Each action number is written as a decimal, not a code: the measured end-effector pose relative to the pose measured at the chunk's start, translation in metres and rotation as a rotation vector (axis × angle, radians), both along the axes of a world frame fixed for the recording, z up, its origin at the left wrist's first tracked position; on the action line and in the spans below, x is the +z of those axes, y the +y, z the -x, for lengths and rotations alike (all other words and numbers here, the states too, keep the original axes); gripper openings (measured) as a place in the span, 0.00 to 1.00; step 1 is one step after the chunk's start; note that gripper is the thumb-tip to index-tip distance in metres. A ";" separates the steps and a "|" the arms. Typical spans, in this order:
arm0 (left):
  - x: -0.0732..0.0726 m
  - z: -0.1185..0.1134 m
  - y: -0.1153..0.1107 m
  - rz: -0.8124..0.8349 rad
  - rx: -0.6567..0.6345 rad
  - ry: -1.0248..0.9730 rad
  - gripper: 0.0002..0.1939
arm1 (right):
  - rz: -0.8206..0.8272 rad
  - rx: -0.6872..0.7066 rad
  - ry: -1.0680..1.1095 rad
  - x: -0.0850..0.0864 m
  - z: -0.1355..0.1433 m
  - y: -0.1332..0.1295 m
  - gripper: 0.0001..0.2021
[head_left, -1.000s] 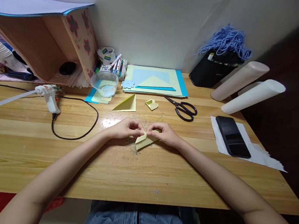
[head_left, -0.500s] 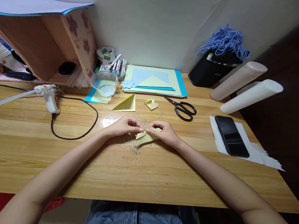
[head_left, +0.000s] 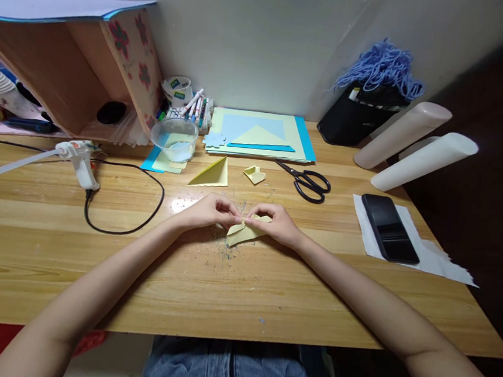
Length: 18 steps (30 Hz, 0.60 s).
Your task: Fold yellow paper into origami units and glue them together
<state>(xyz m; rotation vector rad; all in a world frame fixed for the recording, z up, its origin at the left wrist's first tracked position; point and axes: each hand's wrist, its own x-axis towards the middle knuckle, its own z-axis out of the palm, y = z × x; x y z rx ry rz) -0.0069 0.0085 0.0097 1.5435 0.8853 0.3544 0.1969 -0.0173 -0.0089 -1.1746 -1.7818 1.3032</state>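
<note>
Black scissors [head_left: 297, 174] lie beyond the pinched paper [head_left: 248, 234].

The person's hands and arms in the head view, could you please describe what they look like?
The left hand and right hand are bare, with no gloves or rings visible. The left forearm and right forearm show no sleeve, watch, bracelet or cable.

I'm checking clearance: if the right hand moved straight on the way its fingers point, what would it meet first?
Probably the left hand, just ahead of the right hand at the folded yellow paper both pinch; whether their fingertips touch is unclear.
</note>
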 end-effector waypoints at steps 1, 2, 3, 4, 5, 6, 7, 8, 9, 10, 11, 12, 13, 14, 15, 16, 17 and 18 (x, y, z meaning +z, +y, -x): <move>0.000 0.000 0.000 0.004 0.002 0.000 0.16 | -0.003 0.002 -0.004 0.000 0.000 0.000 0.12; 0.001 0.000 0.000 0.009 0.003 0.001 0.16 | -0.006 0.002 -0.009 0.000 0.000 0.000 0.12; 0.001 0.000 0.000 0.012 0.004 0.002 0.16 | -0.007 0.003 -0.012 0.000 0.000 0.000 0.12; 0.001 0.000 0.000 0.017 0.004 0.002 0.16 | -0.008 0.002 -0.014 0.000 -0.001 0.000 0.12; 0.001 0.000 0.000 0.023 0.002 0.001 0.16 | -0.009 0.001 -0.013 0.000 -0.001 0.000 0.12; 0.002 0.000 0.000 0.032 0.000 -0.002 0.16 | -0.009 0.002 -0.011 0.000 -0.001 0.000 0.12; 0.002 0.000 0.000 0.039 -0.001 -0.005 0.16 | -0.009 0.003 -0.009 0.000 -0.001 0.000 0.12; 0.002 0.000 0.000 0.045 -0.001 -0.009 0.15 | -0.009 0.005 -0.007 0.000 -0.001 0.000 0.12; 0.002 0.000 0.000 0.049 0.000 -0.013 0.15 | -0.010 0.007 -0.008 0.000 -0.001 0.000 0.12; 0.002 -0.001 0.000 0.048 0.003 -0.015 0.15 | -0.010 0.009 -0.010 0.000 -0.001 0.000 0.12; 0.001 -0.001 0.000 0.044 0.006 -0.017 0.15 | -0.012 0.010 -0.013 0.000 -0.001 0.000 0.12; 0.001 -0.001 0.000 0.038 0.011 -0.018 0.14 | -0.014 0.011 -0.016 0.001 -0.001 0.000 0.12; 0.000 -0.001 0.000 0.030 0.015 -0.017 0.14 | -0.016 0.012 -0.020 0.001 -0.001 0.000 0.12; 0.000 -0.002 0.000 0.023 0.021 -0.016 0.14 | -0.018 0.012 -0.022 0.001 -0.001 0.000 0.12; -0.001 -0.002 -0.001 0.017 0.029 -0.015 0.14 | -0.019 0.013 -0.023 0.001 -0.001 0.000 0.12; -0.002 -0.002 -0.001 0.013 0.038 -0.013 0.13 | -0.020 0.013 -0.024 0.001 0.000 0.000 0.12; -0.002 -0.003 -0.001 0.012 0.047 -0.012 0.13 | -0.022 0.013 -0.023 0.000 0.000 0.000 0.12; -0.002 -0.003 -0.001 0.013 0.056 -0.011 0.12 | -0.024 0.014 -0.021 0.000 0.000 0.000 0.12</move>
